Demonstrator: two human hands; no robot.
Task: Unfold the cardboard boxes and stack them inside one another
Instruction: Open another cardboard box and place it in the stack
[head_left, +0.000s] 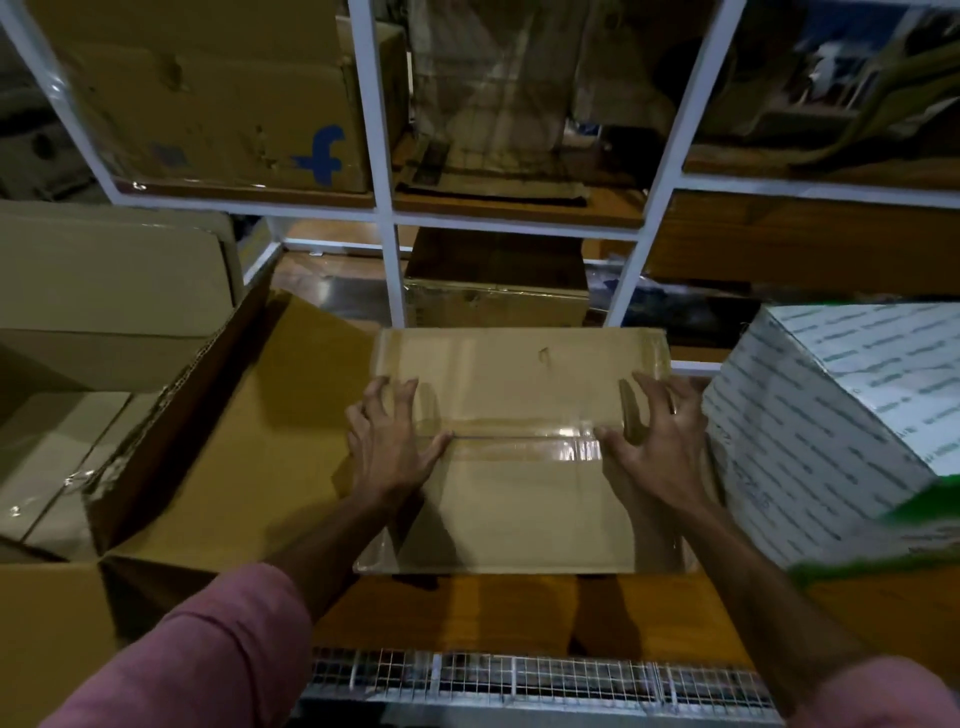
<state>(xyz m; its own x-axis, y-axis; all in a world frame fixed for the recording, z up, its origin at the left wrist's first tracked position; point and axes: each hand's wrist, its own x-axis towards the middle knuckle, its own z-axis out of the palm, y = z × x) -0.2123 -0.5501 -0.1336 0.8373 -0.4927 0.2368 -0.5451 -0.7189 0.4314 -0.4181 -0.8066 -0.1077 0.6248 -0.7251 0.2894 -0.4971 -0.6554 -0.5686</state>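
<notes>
Since taped seam (519, 439) ran between both thumbs, best move judged: dig thumbs under tape, pull flaps apart evenly, keep box flat on shelf. Left hand (389, 441) at 9 o'clock of small box (519, 395), right hand (657, 441) at 3 o'clock; both spread open, fingertips pressing top. Big open box (249, 441) sat just beside, at 9 o'clock.

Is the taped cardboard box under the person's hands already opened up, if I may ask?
No, the taped box is closed, its clear-taped seam intact between the left hand and right hand.
</notes>
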